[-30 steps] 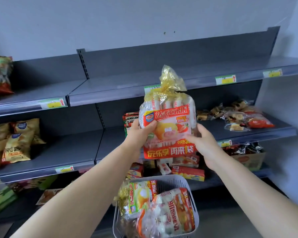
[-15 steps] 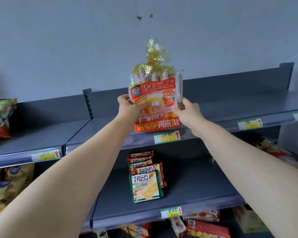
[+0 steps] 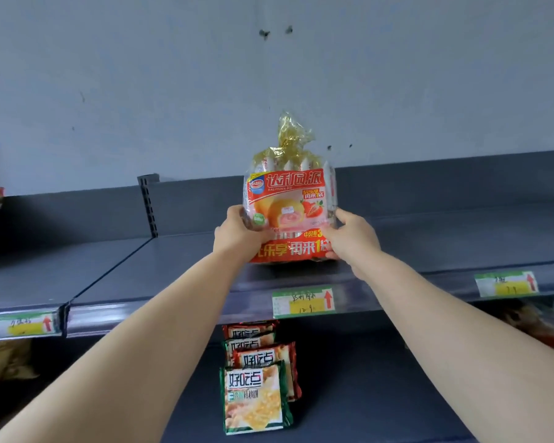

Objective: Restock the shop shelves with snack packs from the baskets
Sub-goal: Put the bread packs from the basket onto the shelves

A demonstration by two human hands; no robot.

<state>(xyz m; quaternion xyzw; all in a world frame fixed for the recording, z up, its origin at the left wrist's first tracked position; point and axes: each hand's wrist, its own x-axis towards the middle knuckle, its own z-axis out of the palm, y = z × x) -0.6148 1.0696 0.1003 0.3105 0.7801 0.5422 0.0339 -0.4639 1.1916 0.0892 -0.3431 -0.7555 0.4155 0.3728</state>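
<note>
The snack pack [image 3: 288,199] is held upright, long axis vertical, gathered gold top pointed up and printed face turned near. Its crinkled glossy film is clamped low on each side by the curled fingers of the left hand [image 3: 237,233] and right hand [image 3: 352,235]. Its base is at the top shelf [image 3: 445,238] near the front edge; contact cannot be told. Flat grey metal is seen on both sides.
</note>
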